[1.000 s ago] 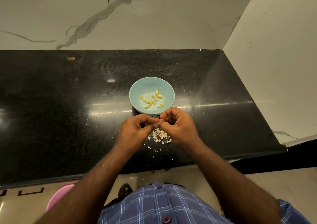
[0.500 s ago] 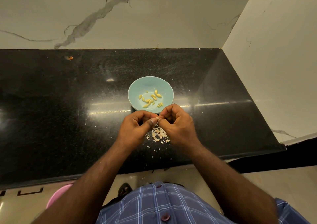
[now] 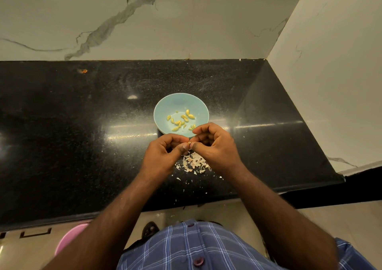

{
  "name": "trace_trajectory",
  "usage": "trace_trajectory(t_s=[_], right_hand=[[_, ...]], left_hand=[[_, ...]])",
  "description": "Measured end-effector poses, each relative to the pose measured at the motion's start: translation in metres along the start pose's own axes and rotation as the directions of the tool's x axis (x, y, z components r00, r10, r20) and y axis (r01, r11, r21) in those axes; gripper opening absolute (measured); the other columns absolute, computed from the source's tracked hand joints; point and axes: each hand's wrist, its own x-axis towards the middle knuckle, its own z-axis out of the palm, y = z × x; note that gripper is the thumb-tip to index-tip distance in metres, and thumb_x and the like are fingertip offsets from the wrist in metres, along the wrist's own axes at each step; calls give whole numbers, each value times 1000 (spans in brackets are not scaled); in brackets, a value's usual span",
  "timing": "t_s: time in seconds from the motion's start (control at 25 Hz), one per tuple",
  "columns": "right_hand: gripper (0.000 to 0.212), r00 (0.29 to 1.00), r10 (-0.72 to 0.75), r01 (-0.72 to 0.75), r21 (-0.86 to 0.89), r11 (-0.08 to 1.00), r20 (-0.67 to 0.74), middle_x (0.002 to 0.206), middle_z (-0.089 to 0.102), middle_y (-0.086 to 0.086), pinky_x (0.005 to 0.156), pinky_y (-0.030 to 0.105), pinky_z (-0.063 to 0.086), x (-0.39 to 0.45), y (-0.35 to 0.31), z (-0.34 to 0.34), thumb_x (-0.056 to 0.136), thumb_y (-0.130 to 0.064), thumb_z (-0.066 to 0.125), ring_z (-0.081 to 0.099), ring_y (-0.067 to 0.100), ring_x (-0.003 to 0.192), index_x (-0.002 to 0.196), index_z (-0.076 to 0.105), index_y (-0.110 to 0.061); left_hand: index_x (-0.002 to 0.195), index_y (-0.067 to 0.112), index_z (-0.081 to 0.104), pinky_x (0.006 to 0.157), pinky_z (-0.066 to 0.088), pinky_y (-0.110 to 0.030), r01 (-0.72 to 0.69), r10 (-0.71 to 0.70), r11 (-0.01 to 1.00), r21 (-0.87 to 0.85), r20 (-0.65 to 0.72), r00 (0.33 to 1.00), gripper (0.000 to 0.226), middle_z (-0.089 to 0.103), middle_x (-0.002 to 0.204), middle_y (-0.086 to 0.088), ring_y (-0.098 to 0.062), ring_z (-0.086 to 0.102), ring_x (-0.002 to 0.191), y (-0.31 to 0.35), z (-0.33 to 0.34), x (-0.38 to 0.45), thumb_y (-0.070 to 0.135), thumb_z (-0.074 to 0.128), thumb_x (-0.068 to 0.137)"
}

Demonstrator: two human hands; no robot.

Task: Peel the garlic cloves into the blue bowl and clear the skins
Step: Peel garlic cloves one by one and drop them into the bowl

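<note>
A small garlic clove [image 3: 189, 143] is being pinched between the left hand [image 3: 165, 156] and right hand [image 3: 215, 145], fingers curled on it. The blue bowl [image 3: 179, 104] is lying just beyond the fingertips, nearer the right hand.

Black counter [image 3: 82, 145] carries blue bowl [image 3: 165, 106], garlic skins [image 3: 193, 162].

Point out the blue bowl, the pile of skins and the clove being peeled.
blue bowl [image 3: 178, 101]: head view, bare far inner wall.
pile of skins [image 3: 194, 162]: head view, middle of the heap.
clove [image 3: 189, 143]: head view, bit showing between the thumbs.
</note>
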Motion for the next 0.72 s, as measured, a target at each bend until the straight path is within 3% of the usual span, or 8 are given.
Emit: trace_trajectory(t_s=[0.2,0.44,0.72], right_hand=[[29,1000,1,-1,-31,1000,0,85,75,1,80,46,63,1,1,2,83,-4,76,74,16,83,108,65,-15],[27,999,-18,15,-89,996,-29,85,74,-4,80,42,63,0,2,5,83,-8,77,73,11,83,105,65,-19],[26,997,43,-43,-4,999,-70,81,73,1,77,39,63,-1,-3,7,78,-4,79,72,14,79,95,65,-17]], left_hand=[[92,19,75,79,63,-36,4,-4,1000,8,-10,1000,11,77,85,-6,-26,74,86,0,0,0,10,78,86],[92,19,76,80,62,-51,-32,34,997,69,-28,999,8,76,81,-4,-28,73,82,-3,1,2,15,80,86],[92,18,77,80,63,-47,-43,44,998,40,-27,999,10,77,82,-3,-25,74,81,-2,2,1,9,78,87]])
